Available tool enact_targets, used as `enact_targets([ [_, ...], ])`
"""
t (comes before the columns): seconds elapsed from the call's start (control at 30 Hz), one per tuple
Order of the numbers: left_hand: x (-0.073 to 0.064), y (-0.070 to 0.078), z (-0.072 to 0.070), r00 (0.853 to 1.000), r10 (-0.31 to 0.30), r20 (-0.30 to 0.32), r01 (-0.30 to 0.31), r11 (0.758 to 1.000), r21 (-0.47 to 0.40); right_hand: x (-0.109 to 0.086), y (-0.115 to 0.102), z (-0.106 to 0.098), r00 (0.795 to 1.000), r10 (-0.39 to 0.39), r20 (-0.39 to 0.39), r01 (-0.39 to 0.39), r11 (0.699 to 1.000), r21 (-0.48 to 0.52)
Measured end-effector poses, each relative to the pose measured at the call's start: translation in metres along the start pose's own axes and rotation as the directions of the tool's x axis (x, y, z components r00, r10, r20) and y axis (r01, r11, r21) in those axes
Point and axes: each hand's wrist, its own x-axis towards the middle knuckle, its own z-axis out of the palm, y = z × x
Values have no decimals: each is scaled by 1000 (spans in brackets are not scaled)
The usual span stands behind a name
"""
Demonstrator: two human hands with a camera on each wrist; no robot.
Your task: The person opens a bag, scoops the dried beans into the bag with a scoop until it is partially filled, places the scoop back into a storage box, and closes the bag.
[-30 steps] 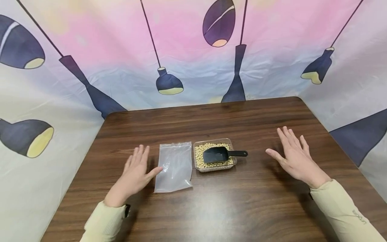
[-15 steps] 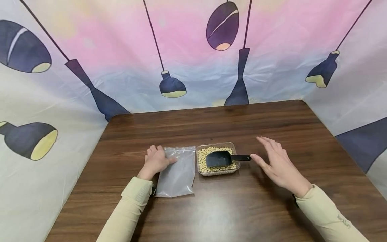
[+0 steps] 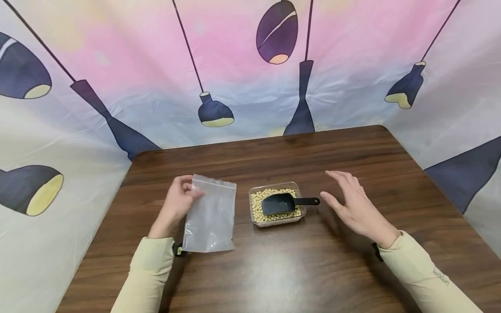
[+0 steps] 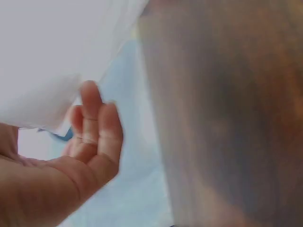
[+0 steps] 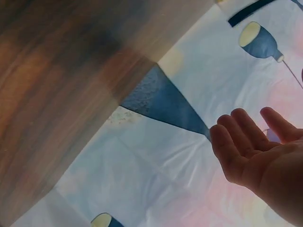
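Observation:
In the head view my left hand (image 3: 178, 201) pinches a clear zip-top plastic bag (image 3: 211, 219) by its left edge near the top; the bag looks flat. The left wrist view has the bag (image 4: 52, 52) large and blurred above the curled fingers (image 4: 111, 127). Right of the bag, a clear plastic tub (image 3: 274, 223) holds pale yellow beans (image 3: 256, 204). A black scoop (image 3: 279, 203) lies on the beans, its handle over the tub's right rim. Just right of that handle my right hand (image 3: 354, 208) hovers with fingers extended, holding nothing; the right wrist view shows that hand (image 5: 260, 156) too.
Everything stands on a dark wood-grain table (image 3: 332, 269). Behind it and along both sides hangs a cloth backdrop (image 3: 242, 87) printed with lamps, close to the table's edges.
My left hand has moved in to the bag, taken its edge and shifted it left, away from the tub. My right hand has come left, closer to the scoop's handle.

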Motion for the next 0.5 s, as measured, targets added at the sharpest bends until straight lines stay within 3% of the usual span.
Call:
enact_targets([
  [0.1, -8, 9, -13, 995, 95, -41, -102, 972, -210, 6, -8, -1, 998, -43, -49, 44, 999, 23],
  [0.23, -18, 23, -16, 970, 242, -39, -236, 879, -414, 19, -26, 3, 987, -120, -106, 127, 990, 61],
  [0.33, -27, 32, -9, 950, 313, -17, -287, 848, -446, 27, -42, 10, 981, -169, -97, 180, 976, 120],
  [0.4, -32, 37, -2, 934, 356, 2, -323, 850, -416, 30, -53, 16, 979, -189, -74, 200, 964, 174],
  [0.5, -42, 50, 10, 898, 436, 65, -391, 856, -337, 32, -69, 26, 978, -209, -24, 208, 942, 266],
])
